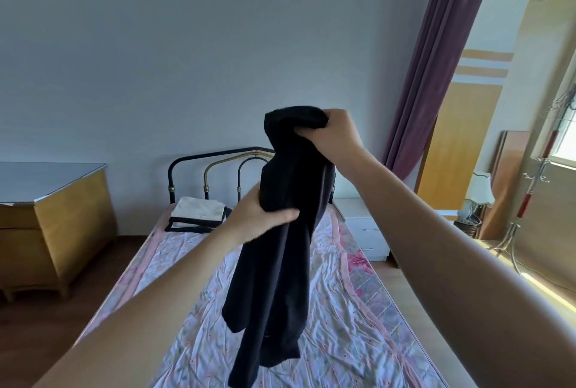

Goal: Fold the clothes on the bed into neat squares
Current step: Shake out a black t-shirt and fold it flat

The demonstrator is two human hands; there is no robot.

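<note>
The person holds a limp black cloth garment (280,231) up in the air above the pink floral quilted bed (336,309), the right hand (335,135) clenched around its bunched top and the left hand (258,219) gripping a fold lower down. To my eye it should be shaken loose and laid flat on the bedspread, seams squared, before any folding. Near the metal headboard (218,166), a folded stack of white and black clothes (199,213) lies. I see no baskets or boxes, only closed drawers.
</note>
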